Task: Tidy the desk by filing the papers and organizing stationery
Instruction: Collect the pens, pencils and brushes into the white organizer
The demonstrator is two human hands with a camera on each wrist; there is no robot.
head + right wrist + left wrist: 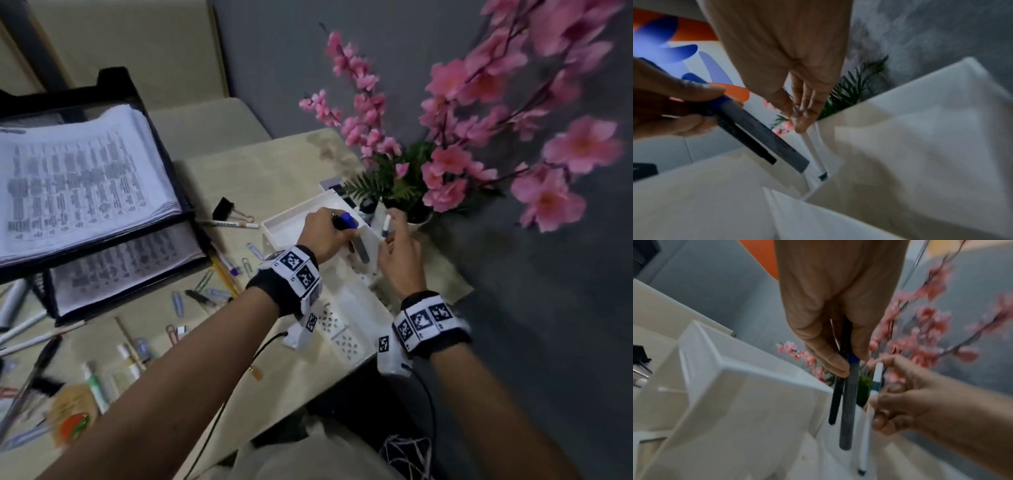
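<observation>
A white desk organizer [356, 301] [735, 394] [920, 129] stands at the desk's right side. Over it, my left hand [337, 228] [846, 363] grips a grey marker with a blue cap [361, 250] [847, 410] [766, 136] and a thin black pen [835, 402] [748, 141], both pointing down toward the compartments. Just to the right, my right hand [390, 233] [885, 394] [799, 118] pinches a white pen [386, 224] [877, 374] [816, 152]. The white pen's dark tip reaches down into a narrow slot of the organizer.
A black stacked paper tray [113, 85] with printed sheets [78, 178] fills the left. Loose paper clips [178, 303], a binder clip [222, 207], pens and a glue stick [96, 383] are scattered on the desk. A pot of pink flowers [445, 164] stands right behind the organizer.
</observation>
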